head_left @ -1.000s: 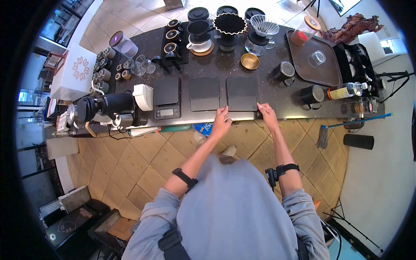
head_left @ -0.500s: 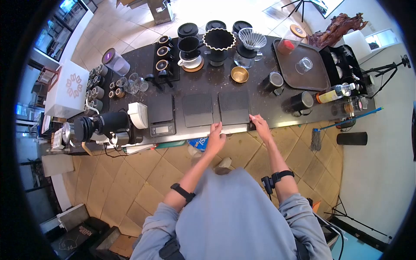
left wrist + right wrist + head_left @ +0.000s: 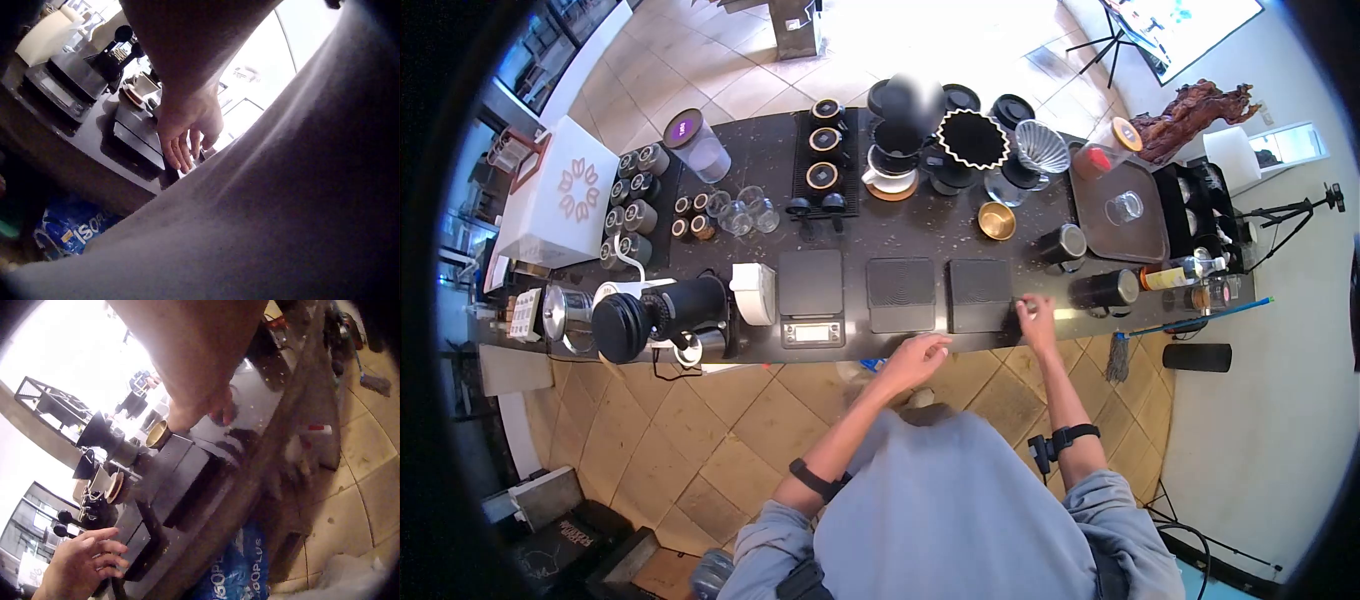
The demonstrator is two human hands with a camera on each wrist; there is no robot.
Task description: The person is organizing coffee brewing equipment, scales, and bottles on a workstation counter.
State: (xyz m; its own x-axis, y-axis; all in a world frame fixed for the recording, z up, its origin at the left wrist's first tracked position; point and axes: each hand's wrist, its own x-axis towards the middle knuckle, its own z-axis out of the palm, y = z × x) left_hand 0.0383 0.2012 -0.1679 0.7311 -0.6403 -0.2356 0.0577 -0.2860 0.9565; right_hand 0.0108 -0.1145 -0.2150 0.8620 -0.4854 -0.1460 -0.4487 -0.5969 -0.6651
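At the counter's near edge the left hand (image 3: 917, 358) hovers with loose fingers, holding nothing. Farther on, the right hand (image 3: 1033, 312) touches the right side of a flat, square, ribbed black scale (image 3: 979, 295) on the speckled dark counter (image 3: 920, 240); its grip cannot be made out.

The right hand (image 3: 200, 403) shows only its back, fingertips hidden; a blurred patch (image 3: 912, 100) masks the dripper behind the counter

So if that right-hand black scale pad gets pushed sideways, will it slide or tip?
Probably slides: the scale pad is a low, flat slab lying flush on the counter, so tipping looks unlikely. It seems rigid. The right hand touches its right edge; the left hand is off it.
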